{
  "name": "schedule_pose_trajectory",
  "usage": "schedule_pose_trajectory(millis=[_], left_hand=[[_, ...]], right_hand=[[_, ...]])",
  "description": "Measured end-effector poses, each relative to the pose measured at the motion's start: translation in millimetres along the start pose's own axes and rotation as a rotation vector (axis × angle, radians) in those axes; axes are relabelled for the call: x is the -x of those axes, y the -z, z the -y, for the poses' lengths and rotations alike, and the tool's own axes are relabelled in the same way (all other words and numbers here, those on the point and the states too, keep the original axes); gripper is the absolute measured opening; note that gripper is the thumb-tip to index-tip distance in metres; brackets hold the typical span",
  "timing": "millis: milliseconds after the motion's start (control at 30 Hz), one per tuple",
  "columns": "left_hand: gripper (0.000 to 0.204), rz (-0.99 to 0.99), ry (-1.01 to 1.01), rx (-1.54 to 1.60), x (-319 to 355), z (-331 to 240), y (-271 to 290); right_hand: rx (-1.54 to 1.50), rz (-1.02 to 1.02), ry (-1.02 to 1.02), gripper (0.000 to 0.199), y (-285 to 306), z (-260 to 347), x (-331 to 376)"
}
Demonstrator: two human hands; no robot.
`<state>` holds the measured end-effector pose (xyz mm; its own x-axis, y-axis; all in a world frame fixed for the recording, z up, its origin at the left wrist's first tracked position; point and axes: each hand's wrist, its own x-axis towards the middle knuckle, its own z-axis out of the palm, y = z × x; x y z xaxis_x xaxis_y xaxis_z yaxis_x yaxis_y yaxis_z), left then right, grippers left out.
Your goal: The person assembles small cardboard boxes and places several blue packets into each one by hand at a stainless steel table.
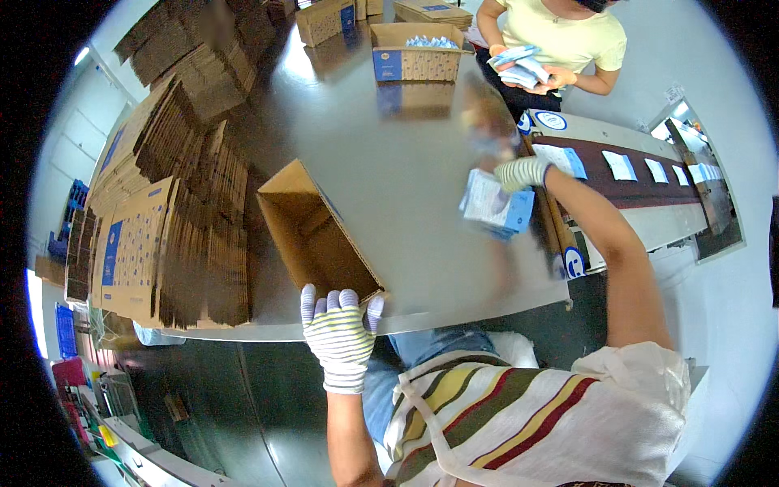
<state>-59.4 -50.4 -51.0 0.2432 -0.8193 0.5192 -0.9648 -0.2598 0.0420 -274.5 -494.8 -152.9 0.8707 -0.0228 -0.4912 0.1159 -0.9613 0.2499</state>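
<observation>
My left hand (337, 337), in a white glove with yellow-green and purple stripes, grips the near edge of an open, empty cardboard box (312, 231). The box lies tilted, its dark inside showing. My right hand (523, 173), in a similar glove, is closed on the far side of a stack of white-and-blue packets (491, 203) near the table's right edge. Its fingertips are partly hidden, and the area just beyond them is blurred.
Flattened cardboard boxes (134, 252) stand in tall stacks at the left of the shiny table (389, 178). A filled box (414, 65) sits at the back. On the right, a conveyor (600, 191) carries packets (619, 165). Across it, a co-worker (564, 36) holds packets.
</observation>
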Motion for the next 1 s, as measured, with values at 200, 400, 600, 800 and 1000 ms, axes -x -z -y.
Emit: schedule_pose_trajectory(millis=[200,400,600,800,1000], left_hand=[[0.032,-0.003,0.010,0.019,4,3,-5],[0.031,-0.010,0.003,0.026,3,2,-2],[0.029,0.063,0.005,0.025,1,1,1],[0.028,0.087,-0.057,-0.072,5,4,-1],[0.027,0.042,-0.046,-0.078,15,3,-5]], right_hand=[[-0.387,-0.183,-0.564,0.067,95,185,13],[-0.483,-0.120,-0.612,0.087,116,199,4],[-0.840,-0.786,-0.331,0.047,153,155,-24],[-0.739,-1.599,0.300,0.038,287,212,-76],[-0.439,-0.865,-0.007,0.036,256,224,-152]])
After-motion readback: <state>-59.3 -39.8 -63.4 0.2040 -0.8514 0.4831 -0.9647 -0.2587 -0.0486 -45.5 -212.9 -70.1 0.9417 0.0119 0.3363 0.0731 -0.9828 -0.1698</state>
